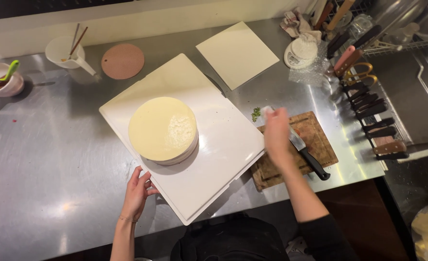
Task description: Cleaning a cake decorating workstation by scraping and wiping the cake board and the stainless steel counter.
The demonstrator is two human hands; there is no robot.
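Note:
A round pale-yellow cake (163, 128) with a white grainy patch on top sits on a large white board (223, 145) on the steel counter. My left hand (138, 190) rests open against the board's near-left edge. My right hand (276, 132) hovers over the left end of a wooden cutting board (320, 140), its fingers pinched on a small whitish item near a bit of green herb (256, 114). A black-handled knife (310, 159) lies on the wooden board just right of that hand.
A second white board (236, 54) and a round cork trivet (122, 61) lie at the back. A white jug (64, 50) with utensils and a bowl (1, 79) with a green spoon stand far left. Several knives (376, 125) line the right side, beside scissors and a small scale.

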